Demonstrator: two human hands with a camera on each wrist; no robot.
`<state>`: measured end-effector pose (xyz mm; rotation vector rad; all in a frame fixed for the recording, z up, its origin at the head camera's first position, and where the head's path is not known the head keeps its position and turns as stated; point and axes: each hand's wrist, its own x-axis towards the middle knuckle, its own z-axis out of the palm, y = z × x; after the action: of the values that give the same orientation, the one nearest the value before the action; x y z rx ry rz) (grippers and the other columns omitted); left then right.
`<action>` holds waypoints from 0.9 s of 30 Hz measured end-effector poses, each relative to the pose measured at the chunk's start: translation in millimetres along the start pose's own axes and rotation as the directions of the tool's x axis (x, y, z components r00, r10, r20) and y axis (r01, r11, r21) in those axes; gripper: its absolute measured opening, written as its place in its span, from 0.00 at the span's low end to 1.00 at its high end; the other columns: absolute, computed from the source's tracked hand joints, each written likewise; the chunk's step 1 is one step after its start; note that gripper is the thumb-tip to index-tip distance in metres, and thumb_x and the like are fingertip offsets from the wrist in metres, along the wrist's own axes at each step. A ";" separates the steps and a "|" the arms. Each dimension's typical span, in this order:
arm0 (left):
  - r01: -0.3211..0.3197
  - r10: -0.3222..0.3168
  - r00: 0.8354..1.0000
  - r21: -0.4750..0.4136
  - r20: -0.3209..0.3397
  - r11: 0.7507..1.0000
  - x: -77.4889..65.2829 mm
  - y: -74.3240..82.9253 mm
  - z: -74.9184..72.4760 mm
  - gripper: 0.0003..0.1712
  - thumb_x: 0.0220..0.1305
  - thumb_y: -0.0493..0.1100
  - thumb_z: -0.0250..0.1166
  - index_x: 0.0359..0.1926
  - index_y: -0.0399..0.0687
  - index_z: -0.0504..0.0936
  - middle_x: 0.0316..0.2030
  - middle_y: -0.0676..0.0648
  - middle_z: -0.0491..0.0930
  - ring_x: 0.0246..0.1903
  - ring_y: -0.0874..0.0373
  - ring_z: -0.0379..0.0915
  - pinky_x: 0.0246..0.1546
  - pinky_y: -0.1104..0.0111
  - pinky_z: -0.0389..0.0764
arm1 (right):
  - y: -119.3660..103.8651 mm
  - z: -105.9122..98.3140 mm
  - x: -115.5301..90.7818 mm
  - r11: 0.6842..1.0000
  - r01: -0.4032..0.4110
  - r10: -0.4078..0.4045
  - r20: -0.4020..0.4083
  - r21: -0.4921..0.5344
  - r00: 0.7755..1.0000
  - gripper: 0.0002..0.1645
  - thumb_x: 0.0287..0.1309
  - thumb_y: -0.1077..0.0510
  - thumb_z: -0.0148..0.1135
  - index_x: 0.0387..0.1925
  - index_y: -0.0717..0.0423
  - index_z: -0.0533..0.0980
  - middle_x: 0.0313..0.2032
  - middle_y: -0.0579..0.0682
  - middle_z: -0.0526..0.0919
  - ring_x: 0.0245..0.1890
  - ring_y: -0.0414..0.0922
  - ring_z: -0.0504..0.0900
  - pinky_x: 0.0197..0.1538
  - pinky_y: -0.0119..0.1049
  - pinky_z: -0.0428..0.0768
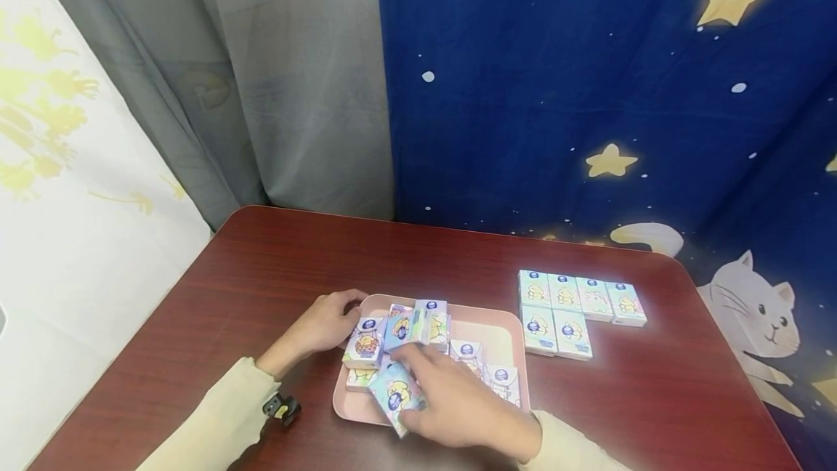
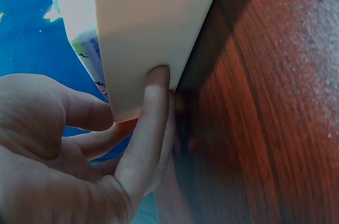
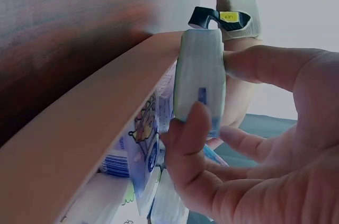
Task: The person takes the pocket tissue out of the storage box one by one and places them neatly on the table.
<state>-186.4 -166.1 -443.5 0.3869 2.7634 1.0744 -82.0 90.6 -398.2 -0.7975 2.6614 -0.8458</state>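
R hand [image 1: 458, 400] pinches small pkt [image 1: 394, 392]: lt blue w/ yellow cartoon, dk blue oval, pale side. L hand [image 1: 329, 323] grips pink tray [image 1: 492, 329] edge.

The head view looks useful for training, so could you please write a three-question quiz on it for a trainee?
1. True or false: the left hand touches the tray.
2. What does the right hand hold? A) the tray; B) a pack; C) nothing.
3. How many packs show on the table, to the right of the tray?

Key: 1. True. 2. B. 3. Six.
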 end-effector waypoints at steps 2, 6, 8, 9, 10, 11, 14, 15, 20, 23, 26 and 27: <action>0.039 -0.039 0.999 -0.014 0.013 0.999 -2.3 7.6 -2.6 0.17 0.79 0.36 0.59 0.62 0.35 0.86 0.36 0.45 0.86 0.32 0.56 0.82 0.32 0.61 0.84 | 2.0 -0.6 -0.3 1.000 -0.005 0.004 0.011 0.030 1.000 0.44 0.55 0.53 0.80 0.73 0.43 0.74 0.53 0.46 0.85 0.44 0.37 0.80 0.48 0.38 0.82; 0.067 -0.066 0.997 -0.039 0.029 0.997 -4.7 11.6 -2.6 0.18 0.80 0.36 0.60 0.63 0.36 0.85 0.34 0.46 0.85 0.29 0.58 0.83 0.27 0.63 0.84 | 7.1 -2.7 -2.7 0.998 -0.005 0.003 0.027 0.061 1.000 0.42 0.55 0.52 0.80 0.71 0.39 0.74 0.46 0.40 0.86 0.37 0.35 0.78 0.43 0.35 0.79; 0.073 -0.072 0.997 -0.054 0.035 0.996 -5.4 13.0 -2.7 0.18 0.81 0.36 0.59 0.64 0.35 0.84 0.33 0.47 0.85 0.28 0.58 0.83 0.25 0.64 0.84 | 9.8 -4.7 -4.9 0.997 -0.009 0.006 0.039 0.077 0.999 0.40 0.55 0.53 0.80 0.69 0.37 0.75 0.42 0.38 0.85 0.33 0.34 0.76 0.39 0.35 0.78; 0.076 -0.074 0.997 -0.059 0.036 0.995 -5.5 13.0 -2.7 0.18 0.81 0.36 0.59 0.64 0.35 0.84 0.33 0.47 0.85 0.28 0.58 0.83 0.25 0.64 0.84 | 11.4 -5.7 -6.0 0.996 -0.011 0.007 0.044 0.088 0.999 0.39 0.55 0.53 0.80 0.68 0.36 0.75 0.39 0.37 0.84 0.31 0.34 0.74 0.37 0.34 0.77; 0.077 -0.075 0.997 -0.060 0.035 0.995 -5.3 12.8 -2.5 0.18 0.81 0.36 0.59 0.64 0.35 0.84 0.32 0.47 0.85 0.28 0.58 0.83 0.25 0.64 0.84 | 12.9 -6.8 -7.5 0.994 -0.015 0.010 0.049 0.105 0.999 0.38 0.56 0.54 0.79 0.68 0.35 0.75 0.36 0.37 0.83 0.29 0.34 0.73 0.34 0.33 0.75; 0.075 -0.073 0.997 -0.061 0.035 0.995 -5.0 12.6 -2.4 0.18 0.81 0.36 0.59 0.64 0.35 0.84 0.32 0.47 0.85 0.28 0.58 0.83 0.25 0.64 0.84 | 14.6 -8.0 -9.0 0.992 -0.020 0.013 0.053 0.125 0.998 0.38 0.56 0.55 0.79 0.67 0.35 0.76 0.32 0.37 0.81 0.26 0.34 0.71 0.31 0.33 0.73; 0.074 -0.073 0.997 -0.054 0.036 0.996 -3.9 10.7 -2.0 0.18 0.81 0.36 0.59 0.65 0.35 0.84 0.34 0.46 0.85 0.29 0.57 0.83 0.27 0.63 0.85 | 19.6 -11.7 -13.6 0.985 -0.032 0.022 0.060 0.170 0.998 0.36 0.58 0.57 0.77 0.66 0.34 0.77 0.26 0.36 0.76 0.21 0.35 0.68 0.25 0.32 0.67; 0.074 -0.072 0.997 -0.047 0.036 0.996 -3.8 10.2 -2.0 0.18 0.81 0.36 0.59 0.65 0.35 0.84 0.34 0.46 0.85 0.30 0.57 0.83 0.28 0.63 0.85 | 21.3 -13.0 -15.5 0.983 -0.039 0.028 0.059 0.181 0.998 0.36 0.58 0.58 0.77 0.67 0.34 0.77 0.26 0.35 0.76 0.21 0.34 0.69 0.25 0.32 0.68; 0.077 -0.076 0.996 -0.030 0.037 0.997 -4.3 10.3 -2.9 0.19 0.81 0.37 0.59 0.65 0.36 0.84 0.37 0.45 0.86 0.33 0.56 0.83 0.32 0.61 0.86 | 28.6 -19.7 -24.8 0.979 -0.101 0.091 0.062 0.178 0.994 0.34 0.60 0.55 0.76 0.67 0.32 0.77 0.24 0.38 0.74 0.22 0.36 0.70 0.26 0.33 0.68; 0.081 -0.080 0.996 -0.038 0.041 0.996 -4.5 11.1 -2.8 0.19 0.81 0.37 0.59 0.65 0.35 0.84 0.36 0.46 0.86 0.33 0.57 0.83 0.31 0.61 0.85 | 33.8 -24.2 -29.4 0.976 -0.109 0.100 0.055 0.189 0.993 0.32 0.62 0.55 0.76 0.66 0.34 0.77 0.22 0.39 0.73 0.21 0.37 0.69 0.26 0.33 0.67; 0.084 -0.083 0.996 -0.040 0.043 0.996 -4.6 11.6 -2.3 0.19 0.82 0.37 0.59 0.65 0.35 0.84 0.36 0.46 0.86 0.32 0.56 0.83 0.30 0.62 0.85 | 40.1 -29.5 -33.5 0.968 -0.105 0.096 0.049 0.229 0.994 0.32 0.63 0.58 0.75 0.67 0.37 0.77 0.23 0.40 0.74 0.20 0.36 0.70 0.26 0.32 0.69; 0.083 -0.081 0.996 -0.037 0.042 0.996 -4.6 11.8 -2.4 0.19 0.82 0.37 0.59 0.65 0.35 0.84 0.36 0.46 0.86 0.32 0.57 0.83 0.31 0.62 0.85 | 41.8 -31.4 -34.8 0.963 -0.108 0.100 0.048 0.246 0.994 0.32 0.63 0.58 0.75 0.67 0.38 0.77 0.24 0.40 0.75 0.21 0.37 0.71 0.26 0.32 0.70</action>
<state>-180.4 -160.6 -433.5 0.2840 2.6933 1.0866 -82.9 153.4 -395.6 -0.6000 2.4764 -1.0985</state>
